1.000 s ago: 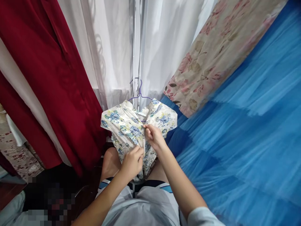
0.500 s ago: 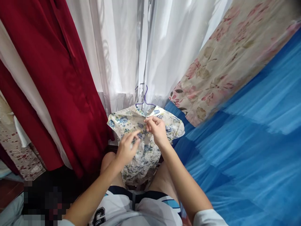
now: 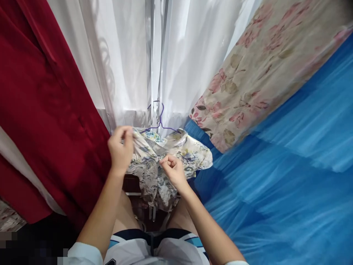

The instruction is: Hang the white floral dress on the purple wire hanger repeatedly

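A small white dress with blue flowers [image 3: 190, 154] hangs on a purple wire hanger [image 3: 160, 123] in front of me, over my knees. My left hand [image 3: 120, 147] is closed on the dress's left shoulder, lifted up beside the red curtain. My right hand [image 3: 171, 170] is curled in a pinch on the cloth at the front middle of the dress, just below the collar. The lower part of the dress droops between my legs.
A red curtain [image 3: 46, 110] hangs at the left, white sheer curtains [image 3: 124, 55] behind the dress. A flowered cloth [image 3: 264, 62] and a blue net [image 3: 289, 176] fill the right side. A metal pole [image 3: 154, 55] stands behind the hanger.
My left hand rose from the dress's front to its left shoulder and took hold there. My right hand dropped a little from the collar to the chest. The dress's left side has bunched up.
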The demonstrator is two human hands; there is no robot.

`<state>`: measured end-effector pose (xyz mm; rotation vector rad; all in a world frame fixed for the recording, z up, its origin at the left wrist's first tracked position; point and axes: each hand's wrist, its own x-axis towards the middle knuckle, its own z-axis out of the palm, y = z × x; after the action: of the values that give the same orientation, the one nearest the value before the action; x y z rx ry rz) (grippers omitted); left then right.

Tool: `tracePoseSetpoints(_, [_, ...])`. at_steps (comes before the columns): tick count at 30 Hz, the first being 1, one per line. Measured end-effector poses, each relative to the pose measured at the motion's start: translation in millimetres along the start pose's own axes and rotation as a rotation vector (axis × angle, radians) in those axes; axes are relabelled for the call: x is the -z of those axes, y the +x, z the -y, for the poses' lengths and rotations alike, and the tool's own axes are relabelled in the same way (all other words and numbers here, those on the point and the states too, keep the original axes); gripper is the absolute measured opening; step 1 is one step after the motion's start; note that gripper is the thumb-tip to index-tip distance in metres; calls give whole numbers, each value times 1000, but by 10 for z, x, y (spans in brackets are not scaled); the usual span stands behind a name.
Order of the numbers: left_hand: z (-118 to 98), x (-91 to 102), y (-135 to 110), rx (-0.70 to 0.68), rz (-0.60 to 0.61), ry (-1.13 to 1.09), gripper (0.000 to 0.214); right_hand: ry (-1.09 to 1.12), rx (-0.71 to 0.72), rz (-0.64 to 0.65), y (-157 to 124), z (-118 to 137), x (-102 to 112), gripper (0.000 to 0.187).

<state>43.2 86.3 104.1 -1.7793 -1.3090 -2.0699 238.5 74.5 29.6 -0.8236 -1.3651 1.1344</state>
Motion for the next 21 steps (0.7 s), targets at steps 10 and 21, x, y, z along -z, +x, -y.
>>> tracePoseSetpoints(10, [1680,-104,-605,512,-4,20,26,-42,-130,11,-334,-295,80,24])
tracePoseSetpoints(21, [1224,-532,-1783,533,440,-104,11,11,-188,-317,-584,-657,948,25])
